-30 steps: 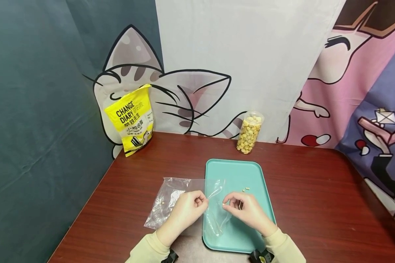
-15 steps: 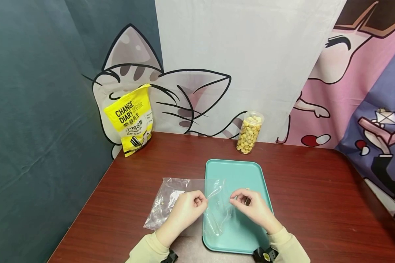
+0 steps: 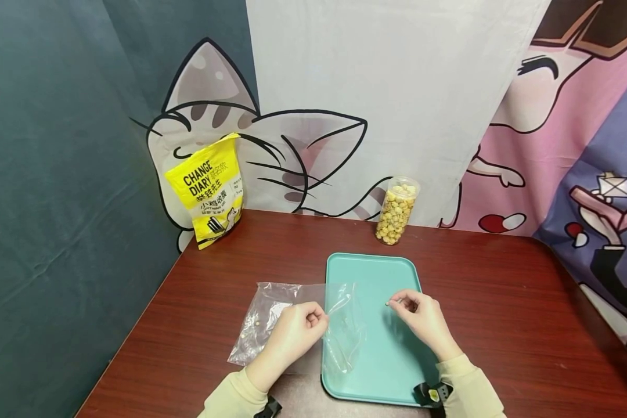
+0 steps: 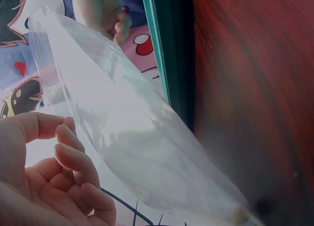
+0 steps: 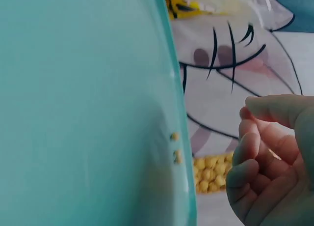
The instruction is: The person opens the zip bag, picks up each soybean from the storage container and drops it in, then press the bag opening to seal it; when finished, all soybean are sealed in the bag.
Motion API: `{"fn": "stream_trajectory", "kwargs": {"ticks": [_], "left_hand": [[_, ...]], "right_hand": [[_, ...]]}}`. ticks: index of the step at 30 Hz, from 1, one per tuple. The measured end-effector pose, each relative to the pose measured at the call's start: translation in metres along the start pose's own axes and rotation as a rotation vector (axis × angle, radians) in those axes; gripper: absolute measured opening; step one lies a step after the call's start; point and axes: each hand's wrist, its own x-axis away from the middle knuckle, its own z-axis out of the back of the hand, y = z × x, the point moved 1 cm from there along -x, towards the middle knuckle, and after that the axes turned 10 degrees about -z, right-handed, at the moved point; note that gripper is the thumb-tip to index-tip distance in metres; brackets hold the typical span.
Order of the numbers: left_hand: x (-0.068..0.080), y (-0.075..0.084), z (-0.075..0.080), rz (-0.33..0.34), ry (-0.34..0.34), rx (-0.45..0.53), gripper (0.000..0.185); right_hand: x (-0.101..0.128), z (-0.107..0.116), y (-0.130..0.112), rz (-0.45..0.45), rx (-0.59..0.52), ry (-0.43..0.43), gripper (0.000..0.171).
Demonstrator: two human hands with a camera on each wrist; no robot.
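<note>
Two hands: left hand [image 3: 296, 328] fingers pinching clear bag [image 3: 313, 325]; right hand [image 3: 420, 318] fingers curled over teal tray [image 3: 376, 273], grasp unclear.

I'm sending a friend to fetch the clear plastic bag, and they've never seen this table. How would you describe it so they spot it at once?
Start at the teal tray in the middle of the dark red table. The clear plastic bag lies flat across the tray's left edge, with the left hand pinching its mouth. Unlike the printed yellow pouch and the rigid snack jar standing at the back, it is see-through, limp and nearly empty.
</note>
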Motion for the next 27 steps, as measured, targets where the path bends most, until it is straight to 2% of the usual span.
{"fn": "stream_trajectory", "kwargs": {"ticks": [6, 10, 18, 27], "left_hand": [[0.001, 0.000, 0.000, 0.004, -0.009, 0.001, 0.014], [0.001, 0.000, -0.001, 0.004, -0.009, 0.000, 0.014], [0.001, 0.000, 0.000, 0.007, -0.006, -0.001, 0.014], [0.001, 0.000, 0.000, 0.008, -0.003, 0.000, 0.015]], "right_hand": [[-0.007, 0.005, 0.017, -0.129, 0.074, -0.028, 0.005], [-0.010, 0.006, 0.024, -0.180, 0.107, -0.060, 0.006], [-0.017, 0.002, 0.026, -0.197, 0.132, -0.132, 0.008], [-0.024, -0.002, 0.024, -0.207, 0.144, -0.165, 0.011]]}}
